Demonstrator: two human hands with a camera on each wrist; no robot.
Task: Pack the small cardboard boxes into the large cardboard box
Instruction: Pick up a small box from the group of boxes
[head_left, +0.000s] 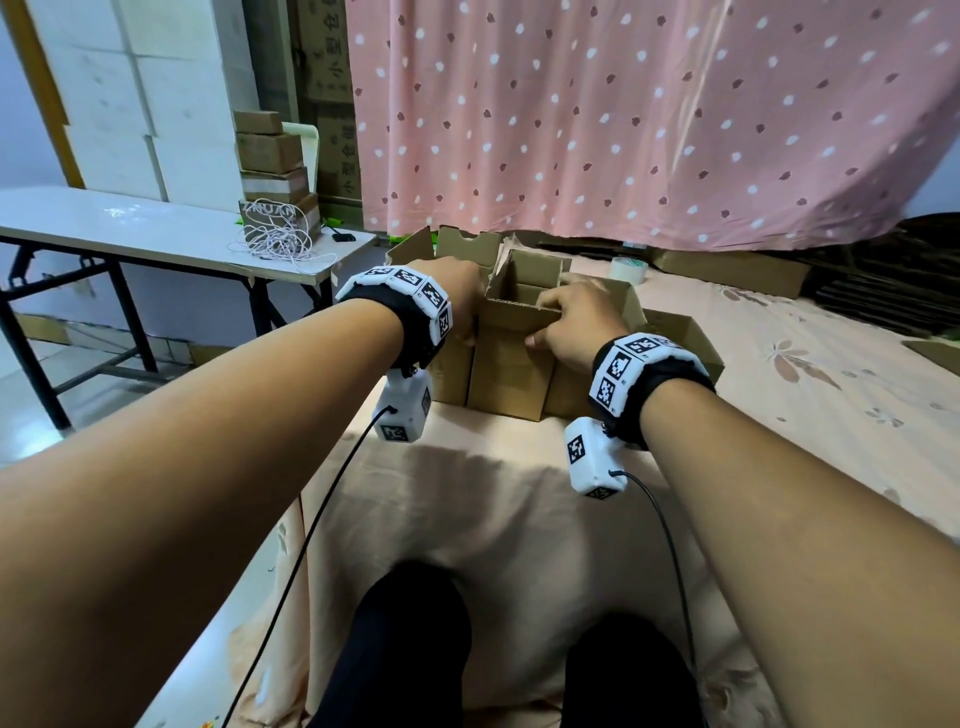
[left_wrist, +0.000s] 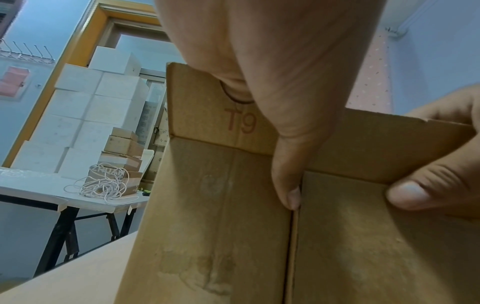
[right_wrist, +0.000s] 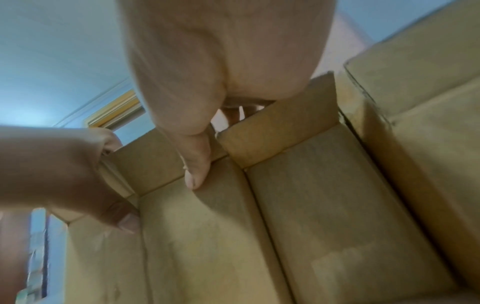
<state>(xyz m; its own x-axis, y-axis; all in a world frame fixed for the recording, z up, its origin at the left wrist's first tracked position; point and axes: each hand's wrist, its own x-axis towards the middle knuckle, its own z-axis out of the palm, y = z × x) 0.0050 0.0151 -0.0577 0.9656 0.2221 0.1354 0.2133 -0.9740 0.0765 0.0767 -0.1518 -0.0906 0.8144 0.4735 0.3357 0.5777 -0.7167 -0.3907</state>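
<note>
I see both hands on one open small box (head_left: 511, 358) standing upright on the bed (head_left: 810, 415), in a row of cardboard boxes. My left hand (head_left: 462, 296) grips its left top edge, thumb (left_wrist: 288, 181) down along the front corner, fingers over the rim. My right hand (head_left: 576, 322) grips the right top edge, thumb (right_wrist: 197, 164) on the front face, fingers curled inside. A box (head_left: 685, 338) sits just beside it on the right. A tape roll (head_left: 627, 270) lies behind. I cannot tell which is the large box.
</note>
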